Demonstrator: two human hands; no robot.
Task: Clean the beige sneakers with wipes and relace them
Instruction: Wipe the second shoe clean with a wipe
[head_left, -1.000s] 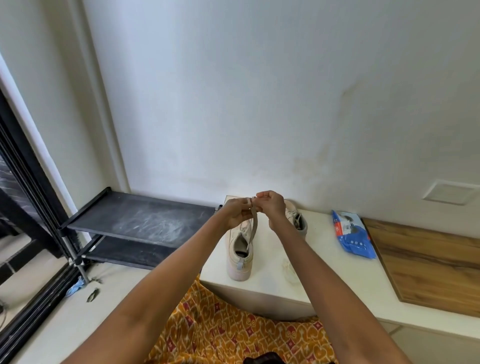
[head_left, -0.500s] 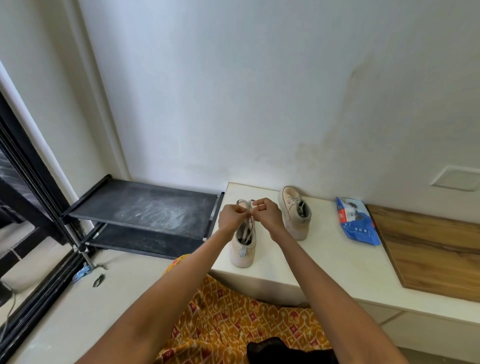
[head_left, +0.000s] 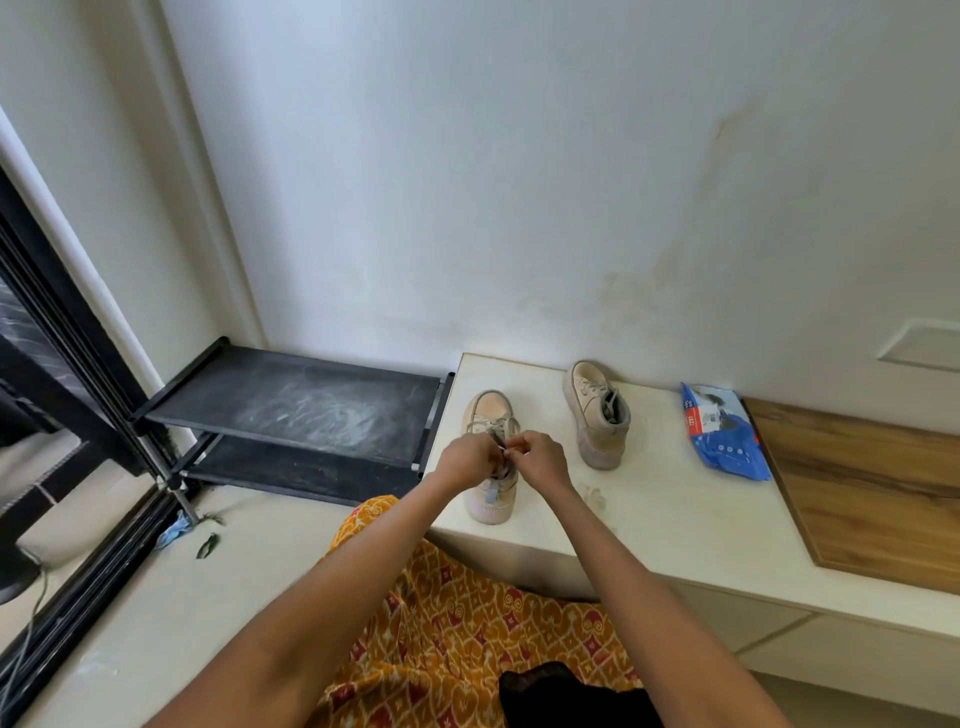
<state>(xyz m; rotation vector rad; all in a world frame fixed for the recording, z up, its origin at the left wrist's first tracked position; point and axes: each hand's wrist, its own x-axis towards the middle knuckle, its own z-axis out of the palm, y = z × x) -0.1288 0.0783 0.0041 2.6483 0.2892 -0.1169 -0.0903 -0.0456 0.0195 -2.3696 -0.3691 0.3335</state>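
Observation:
Two beige sneakers stand on a low white bench (head_left: 675, 525). The left sneaker (head_left: 488, 415) points away from me, its heel near the bench's front edge. My left hand (head_left: 465, 462) and my right hand (head_left: 537, 460) meet over its tongue, and each pinches the grey lace (head_left: 501, 441). The hands hide the middle of this shoe. The right sneaker (head_left: 595, 410) stands apart near the wall, laced, with nothing touching it. A blue pack of wipes (head_left: 724, 431) lies further right on the bench.
A crumpled used wipe (head_left: 592, 496) lies on the bench beside my right wrist. A wooden board (head_left: 872, 493) covers the bench's right part. A black two-tier rack (head_left: 291, 410) stands left of the bench. A black-framed door (head_left: 62, 364) runs along the far left.
Both hands have come down with the lace from above the shoe to just over its tongue. The view has tilted, so bench and shoes sit lower and fuller in frame.

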